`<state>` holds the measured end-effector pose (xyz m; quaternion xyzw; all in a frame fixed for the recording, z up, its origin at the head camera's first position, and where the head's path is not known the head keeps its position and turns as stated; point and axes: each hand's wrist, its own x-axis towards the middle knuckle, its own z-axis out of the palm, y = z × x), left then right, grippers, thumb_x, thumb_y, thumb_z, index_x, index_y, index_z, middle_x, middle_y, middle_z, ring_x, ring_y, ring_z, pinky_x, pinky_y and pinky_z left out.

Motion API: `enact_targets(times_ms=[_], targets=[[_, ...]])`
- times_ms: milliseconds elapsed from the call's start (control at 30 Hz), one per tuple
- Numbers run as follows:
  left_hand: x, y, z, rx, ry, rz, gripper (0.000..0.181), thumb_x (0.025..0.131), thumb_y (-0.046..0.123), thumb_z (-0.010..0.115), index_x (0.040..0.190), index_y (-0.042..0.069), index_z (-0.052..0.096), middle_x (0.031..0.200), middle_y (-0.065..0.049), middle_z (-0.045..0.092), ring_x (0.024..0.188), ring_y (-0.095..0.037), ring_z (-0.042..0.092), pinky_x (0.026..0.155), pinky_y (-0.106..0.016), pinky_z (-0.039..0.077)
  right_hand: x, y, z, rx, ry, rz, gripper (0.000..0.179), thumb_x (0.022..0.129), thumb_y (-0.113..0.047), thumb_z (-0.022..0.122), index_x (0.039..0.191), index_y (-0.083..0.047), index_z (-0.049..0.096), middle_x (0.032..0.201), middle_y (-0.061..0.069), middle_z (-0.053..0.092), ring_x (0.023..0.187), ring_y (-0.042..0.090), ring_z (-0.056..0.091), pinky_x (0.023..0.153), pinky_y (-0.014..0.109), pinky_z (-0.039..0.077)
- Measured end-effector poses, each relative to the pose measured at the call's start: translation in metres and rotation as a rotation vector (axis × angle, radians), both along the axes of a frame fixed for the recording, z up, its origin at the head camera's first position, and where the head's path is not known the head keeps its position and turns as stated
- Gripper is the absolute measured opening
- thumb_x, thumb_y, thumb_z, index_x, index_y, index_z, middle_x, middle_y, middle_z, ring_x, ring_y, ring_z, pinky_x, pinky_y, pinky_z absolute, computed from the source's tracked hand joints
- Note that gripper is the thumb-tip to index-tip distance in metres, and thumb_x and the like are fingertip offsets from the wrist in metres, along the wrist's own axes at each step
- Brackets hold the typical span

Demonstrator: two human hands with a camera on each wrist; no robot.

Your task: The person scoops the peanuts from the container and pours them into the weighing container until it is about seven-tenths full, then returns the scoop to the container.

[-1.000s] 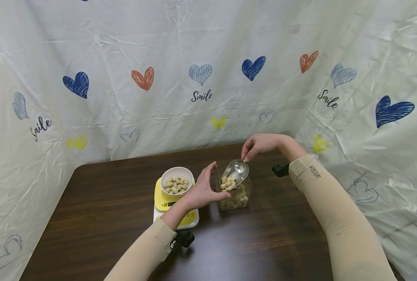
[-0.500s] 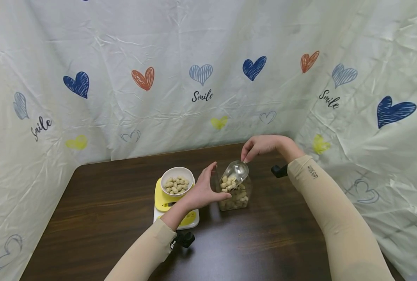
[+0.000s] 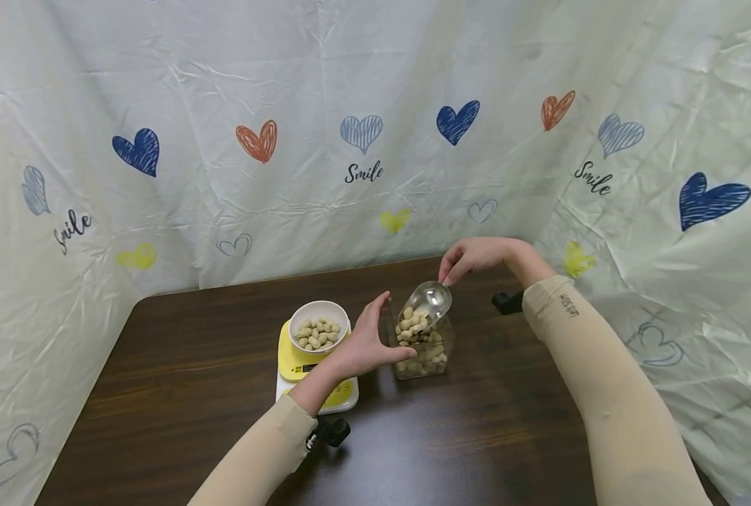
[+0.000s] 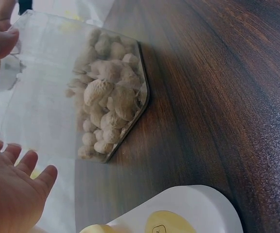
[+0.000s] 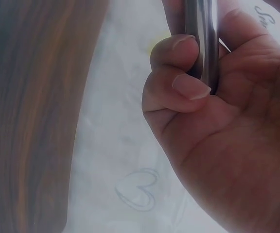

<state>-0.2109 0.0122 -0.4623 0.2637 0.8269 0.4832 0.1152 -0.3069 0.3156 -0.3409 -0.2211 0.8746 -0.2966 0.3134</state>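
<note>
Flanking the jar [image 3: 422,367]: 1 scale [image 3: 291,362], 1 bowl [image 3: 320,310] atop, left forearm [image 3: 270,446] across

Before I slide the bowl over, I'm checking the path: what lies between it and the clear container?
The left hand lies between the bowl and the clear container, as the head view shows.

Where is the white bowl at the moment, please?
In the head view, the white bowl sits on the yellow-and-white scale, to the left of the clear container.
</note>
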Motion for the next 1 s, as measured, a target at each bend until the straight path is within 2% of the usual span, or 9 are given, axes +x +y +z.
enact_targets(times_ms=[267, 500, 567, 767, 1000], targets=[[0.000, -0.002, 0.000, -0.015, 0.015, -0.002, 0.124, 0.077, 0.054, 0.086, 0.166, 0.018, 0.008, 0.163, -0.007, 0.027, 0.148, -0.023, 0.028, 0.115, -0.045, 0.032, 0.004, 0.007, 0.004, -0.033, 0.014, -0.036, 0.019, 0.095, -0.022, 0.072, 0.110, -0.009, 0.076, 0.103, 0.005, 0.071, 0.090, 0.021, 0.056, 0.078, 0.034, 0.044], [0.004, -0.011, 0.004, -0.027, -0.002, -0.006, 0.128, 0.079, 0.050, 0.087, 0.165, 0.027, -0.004, 0.168, -0.002, 0.015, 0.153, -0.021, 0.017, 0.118, -0.049, 0.027, 0.009, 0.006, 0.009, -0.066, 0.020, -0.060, 0.021, 0.096, -0.023, 0.073, 0.111, -0.008, 0.075, 0.105, 0.009, 0.071, 0.090, 0.021, 0.055, 0.077, 0.035, 0.043], [0.006, -0.018, 0.008, -0.019, 0.007, -0.005, 0.127, 0.079, 0.050, 0.087, 0.165, 0.030, -0.004, 0.168, 0.000, 0.014, 0.153, -0.023, 0.019, 0.117, -0.049, 0.028, 0.011, 0.005, 0.010, -0.081, 0.017, -0.063, 0.022, 0.096, -0.023, 0.073, 0.112, -0.007, 0.075, 0.107, 0.012, 0.071, 0.090, 0.021, 0.056, 0.079, 0.036, 0.044], [0.015, -0.059, 0.022, 0.053, 0.047, 0.016, 0.121, 0.079, 0.049, 0.088, 0.164, 0.036, 0.003, 0.166, 0.011, 0.016, 0.148, -0.029, 0.030, 0.115, -0.051, 0.033, 0.018, -0.001, 0.013, -0.118, 0.027, -0.051, 0.024, 0.098, -0.023, 0.072, 0.116, -0.008, 0.074, 0.113, 0.015, 0.070, 0.100, 0.023, 0.062, 0.090, 0.040, 0.049], [0.014, -0.120, 0.031, 0.032, 0.100, 0.141, 0.114, 0.078, 0.051, 0.088, 0.164, 0.037, 0.015, 0.166, 0.011, 0.017, 0.148, -0.036, 0.028, 0.112, -0.061, 0.032, 0.024, -0.009, 0.013, -0.125, 0.084, -0.056, 0.024, 0.096, -0.027, 0.074, 0.114, -0.011, 0.076, 0.112, 0.010, 0.071, 0.104, 0.025, 0.063, 0.092, 0.040, 0.049]])
